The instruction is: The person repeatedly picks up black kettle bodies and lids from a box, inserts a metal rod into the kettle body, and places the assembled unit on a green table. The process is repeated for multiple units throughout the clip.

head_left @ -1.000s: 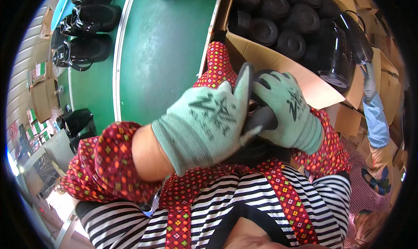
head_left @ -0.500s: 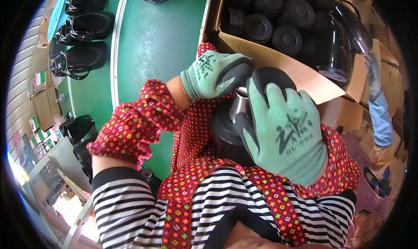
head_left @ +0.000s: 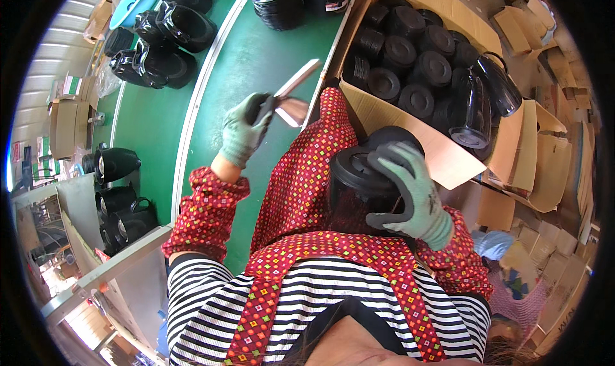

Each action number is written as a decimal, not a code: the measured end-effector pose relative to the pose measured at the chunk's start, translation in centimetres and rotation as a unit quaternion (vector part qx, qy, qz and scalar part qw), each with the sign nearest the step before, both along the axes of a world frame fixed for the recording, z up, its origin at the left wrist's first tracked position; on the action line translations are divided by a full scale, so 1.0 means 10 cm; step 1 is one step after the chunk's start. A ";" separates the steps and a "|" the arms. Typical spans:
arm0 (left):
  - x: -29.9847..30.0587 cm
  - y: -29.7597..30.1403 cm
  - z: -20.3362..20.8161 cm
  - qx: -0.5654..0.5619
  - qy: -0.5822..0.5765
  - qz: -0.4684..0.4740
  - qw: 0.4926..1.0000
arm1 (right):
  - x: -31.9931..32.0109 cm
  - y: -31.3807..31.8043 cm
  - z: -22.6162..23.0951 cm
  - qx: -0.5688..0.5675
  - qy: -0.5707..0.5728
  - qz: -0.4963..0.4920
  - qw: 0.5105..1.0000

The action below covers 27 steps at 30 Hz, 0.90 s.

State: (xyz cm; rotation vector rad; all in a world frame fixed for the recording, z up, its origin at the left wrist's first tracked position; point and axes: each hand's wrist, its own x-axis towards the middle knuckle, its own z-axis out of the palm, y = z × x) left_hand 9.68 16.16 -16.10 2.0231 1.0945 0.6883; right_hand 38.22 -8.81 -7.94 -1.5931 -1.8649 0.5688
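At the centre, against my patterned apron, stands a glossy black jug (head_left: 356,211) with a ridged, round black top (head_left: 359,169). My right hand (head_left: 410,190), in a green and grey glove, curls around its right side, fingers over the rim and thumb lower down. Behind that hand a dark, smooth, rounded piece (head_left: 394,137) shows in part. Off to the left, above the green bench, my gloved left hand (head_left: 245,129) is closed on a thin, flat, pale shiny piece with two arms (head_left: 296,81), angled up to the right; its exact kind is unclear.
The green bench (head_left: 221,103) has a pale rail, black jugs (head_left: 182,30) on its far left and stacked black round parts (head_left: 277,4) at the back. An open carton (head_left: 416,129) full of black round parts and jugs is on the right. Another person (head_left: 522,295) is at lower right.
My left hand has left the jug's top and moved left, now holding the flat shiny piece. My right hand has shifted around the jug's side. The other person's gloved hand has left the carton.
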 end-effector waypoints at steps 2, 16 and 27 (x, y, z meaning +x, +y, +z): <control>-0.47 -0.11 -0.24 0.044 0.090 0.057 0.993 | -0.05 -0.02 -0.25 0.010 0.108 -0.010 0.994; -0.74 -1.22 0.69 0.014 -0.166 -0.132 0.977 | -0.27 1.14 0.11 -0.054 0.670 -0.140 0.727; -2.36 0.07 0.11 -0.097 -0.311 0.375 0.868 | -1.42 1.42 -0.99 -0.029 0.338 -0.027 0.940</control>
